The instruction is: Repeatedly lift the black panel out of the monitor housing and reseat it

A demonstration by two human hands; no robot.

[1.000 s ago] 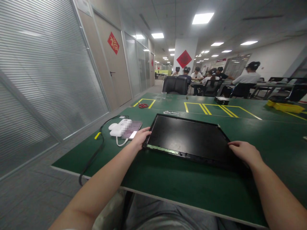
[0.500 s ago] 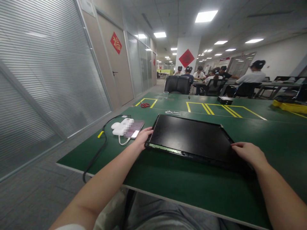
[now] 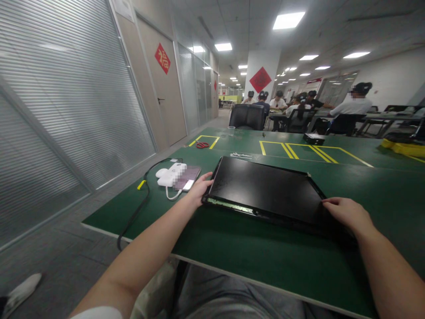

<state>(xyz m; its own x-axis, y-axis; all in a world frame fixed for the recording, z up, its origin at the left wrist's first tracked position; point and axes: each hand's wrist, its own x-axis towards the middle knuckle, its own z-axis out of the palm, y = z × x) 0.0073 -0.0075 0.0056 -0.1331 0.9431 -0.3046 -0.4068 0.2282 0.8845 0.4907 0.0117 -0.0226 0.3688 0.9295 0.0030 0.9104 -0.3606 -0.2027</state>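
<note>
A black LCD screen panel (image 3: 265, 186) in a dark frame is tilted just over the green table, its face turned up. Along its near left edge runs a bare green circuit strip (image 3: 229, 206). My left hand (image 3: 201, 188) grips the left edge, thumb on top of the frame. At the opposite edge my right hand (image 3: 348, 216) has its thumb over the rim, while its other fingers are hidden beneath. Whether the panel's underside touches the table cannot be seen.
Left of the panel lie a phone (image 3: 188, 178), a white device (image 3: 171, 175) and a black cable (image 3: 141, 208). Red-handled scissors (image 3: 202, 145), a caliper-like tool (image 3: 241, 155), a clear cup (image 3: 231, 130) and a black box (image 3: 314, 139) are farther back. A white shoe (image 3: 25, 290) shows at lower left.
The view has shifted slightly. Both hands keep their hold on the screen panel, which has barely moved. A white shoe has come into view at lower left.
</note>
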